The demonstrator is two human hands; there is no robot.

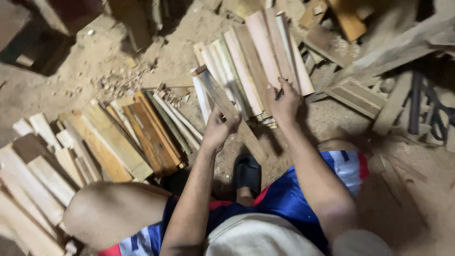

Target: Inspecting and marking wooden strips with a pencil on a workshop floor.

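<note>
Wooden slat point(226, 110) sat gripped in the left hand point(219, 129); the right hand point(284, 102), pinching a pencil point(279, 93) (dark, short), rested on the stack point(251, 61) at one o'clock; marking seemingly needed the slat steadied.

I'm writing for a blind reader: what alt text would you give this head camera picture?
Seen from above, a seated person's left hand grips a narrow wooden slat, while the right hand, holding a small dark pencil-like thing, rests on a stack of pale slats. More wood stacks lie on the sawdust-strewn floor, and a black sandal shows below.

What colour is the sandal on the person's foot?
Black; the sandal shows best in the head view.
</note>
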